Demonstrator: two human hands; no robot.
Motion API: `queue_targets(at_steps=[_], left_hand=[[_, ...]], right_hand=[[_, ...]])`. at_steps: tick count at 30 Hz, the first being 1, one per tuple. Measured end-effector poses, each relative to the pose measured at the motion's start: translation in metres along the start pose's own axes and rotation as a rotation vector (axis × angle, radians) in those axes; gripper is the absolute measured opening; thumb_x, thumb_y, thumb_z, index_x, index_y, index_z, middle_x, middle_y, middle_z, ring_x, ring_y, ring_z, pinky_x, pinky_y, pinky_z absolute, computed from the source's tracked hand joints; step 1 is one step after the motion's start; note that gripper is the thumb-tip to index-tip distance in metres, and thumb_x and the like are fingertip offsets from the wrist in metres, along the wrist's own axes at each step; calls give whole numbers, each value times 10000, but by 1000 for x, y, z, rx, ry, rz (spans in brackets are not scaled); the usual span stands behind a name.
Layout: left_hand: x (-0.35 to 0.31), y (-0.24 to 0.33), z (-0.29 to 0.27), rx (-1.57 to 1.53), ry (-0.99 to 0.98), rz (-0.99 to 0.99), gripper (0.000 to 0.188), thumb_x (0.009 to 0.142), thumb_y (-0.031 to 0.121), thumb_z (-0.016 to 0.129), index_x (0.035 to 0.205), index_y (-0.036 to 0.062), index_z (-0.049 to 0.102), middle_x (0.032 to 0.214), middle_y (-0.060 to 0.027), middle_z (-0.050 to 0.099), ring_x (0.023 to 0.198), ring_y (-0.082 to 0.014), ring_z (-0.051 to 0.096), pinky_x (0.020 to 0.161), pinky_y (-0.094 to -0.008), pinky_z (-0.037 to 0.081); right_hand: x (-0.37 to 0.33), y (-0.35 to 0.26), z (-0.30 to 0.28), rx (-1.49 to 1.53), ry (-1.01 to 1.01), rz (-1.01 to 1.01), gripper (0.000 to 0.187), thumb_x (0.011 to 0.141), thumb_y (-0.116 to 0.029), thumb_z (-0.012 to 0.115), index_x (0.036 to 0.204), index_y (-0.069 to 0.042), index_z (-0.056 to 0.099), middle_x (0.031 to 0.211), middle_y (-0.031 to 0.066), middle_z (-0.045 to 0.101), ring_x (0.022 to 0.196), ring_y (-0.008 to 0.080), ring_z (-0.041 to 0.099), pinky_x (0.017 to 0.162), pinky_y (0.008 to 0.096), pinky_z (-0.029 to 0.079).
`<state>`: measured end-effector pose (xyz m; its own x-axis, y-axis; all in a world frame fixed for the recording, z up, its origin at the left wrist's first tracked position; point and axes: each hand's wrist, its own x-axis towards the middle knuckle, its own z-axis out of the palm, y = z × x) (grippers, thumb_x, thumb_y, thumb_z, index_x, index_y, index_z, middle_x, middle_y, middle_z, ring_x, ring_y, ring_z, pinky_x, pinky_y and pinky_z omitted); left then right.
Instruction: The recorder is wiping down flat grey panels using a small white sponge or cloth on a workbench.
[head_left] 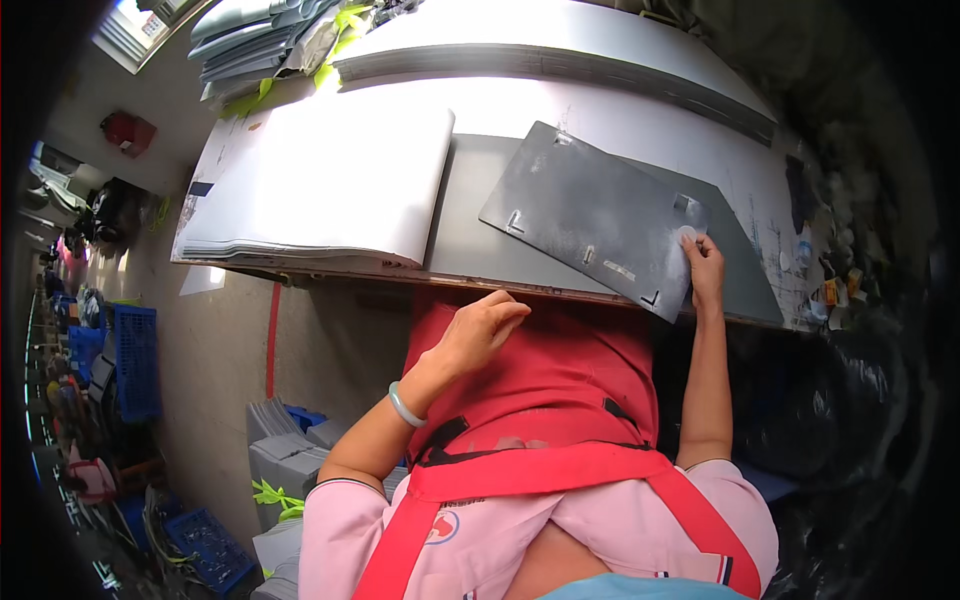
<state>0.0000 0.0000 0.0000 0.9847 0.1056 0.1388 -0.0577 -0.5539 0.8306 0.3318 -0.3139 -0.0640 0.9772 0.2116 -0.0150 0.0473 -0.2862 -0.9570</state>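
Nearest the camera, the person wore a pink shirt under a red apron, whose straps crossed the chest. A pale green bangle sat on the left wrist.

The left hand was raised in front of the apron, just below the near edge of the worktop. Its fingers were loosely curled and its grip was empty; it touched nothing that could be made out.

The right hand reached up to the worktop edge and held the near right corner of a dark grey metal plate. The grip was closed on that corner, thumb on top, with the fingertips at a small white round disc on the plate surface. Whether the disc was fixed to the plate could not be told.

The plate lay flat and skewed on a larger grey sheet, its near corner overhanging the worktop edge. Several small bent tabs and slots showed on its face.

To the left of the plate, just beside the grey sheet, a thick stack of white sheets rested on the worktop. Farther back, a stack of large grey panels ran across the worktop, and folded grey sheets tied with yellow-green strapping lay at the far left corner.

On the floor to the left stood blue plastic crates and further stacks of grey sheets.
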Motion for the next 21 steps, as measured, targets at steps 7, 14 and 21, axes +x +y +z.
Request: queue_targets(at_steps=[7, 14, 21], left_hand=[[26, 12, -12, 45, 40, 42, 138, 935, 63, 647, 1056, 11, 688, 981, -141, 637, 909, -350, 647, 784, -417, 529], [65, -32, -16, 484, 167, 123, 381, 869, 182, 755, 1210, 46, 656, 1203, -110, 617, 1147, -320, 562, 984, -415, 459], [58, -20, -20, 433, 28, -62, 302, 859, 203, 769, 1085, 28, 671, 1116, -113, 623, 1063, -319, 581, 903, -399, 496]], right_hand=[[9, -39, -6, 37, -185, 19, 159, 950, -192, 721, 960, -37, 691, 847, -29, 633, 751, 57, 550, 687, 218, 452], [40, -67, 14, -122, -410, 72, 195, 926, -249, 746, 963, -62, 708, 860, -38, 632, 782, 56, 535, 729, 212, 424], [50, -67, 33, -332, -340, 61, 239, 922, -340, 740, 994, -113, 739, 830, -61, 621, 732, 45, 490, 672, 216, 378]])
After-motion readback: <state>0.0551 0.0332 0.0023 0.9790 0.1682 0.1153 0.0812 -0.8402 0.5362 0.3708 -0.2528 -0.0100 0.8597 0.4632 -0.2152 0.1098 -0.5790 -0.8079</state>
